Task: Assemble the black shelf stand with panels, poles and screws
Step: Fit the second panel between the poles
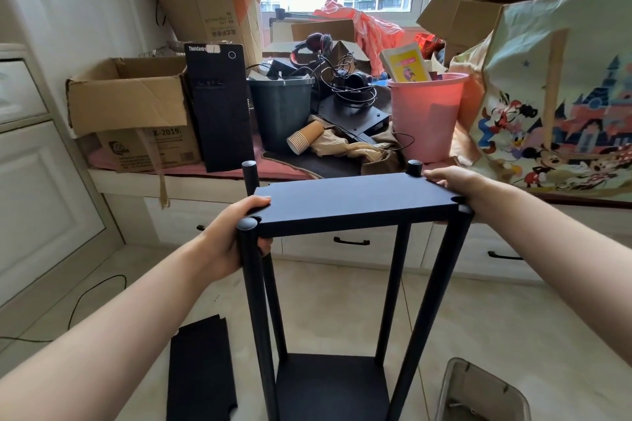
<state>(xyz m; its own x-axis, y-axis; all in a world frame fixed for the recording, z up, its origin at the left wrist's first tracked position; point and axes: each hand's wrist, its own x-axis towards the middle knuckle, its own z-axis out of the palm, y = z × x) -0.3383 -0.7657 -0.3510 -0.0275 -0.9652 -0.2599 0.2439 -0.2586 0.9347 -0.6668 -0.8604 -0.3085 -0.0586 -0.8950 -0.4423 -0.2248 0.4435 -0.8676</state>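
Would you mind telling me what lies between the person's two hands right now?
In the head view, the black top panel spans the stretch between the left hand and the right hand, each holding one end of it.

The black shelf stand (342, 284) stands upright on the floor at centre frame. Its top panel (355, 202) lies flat among four poles (254, 311), notched at each corner; the bottom panel (330, 386) sits at 6 o'clock. A loose black panel (200, 372) lies flat on the floor at 7 o'clock.
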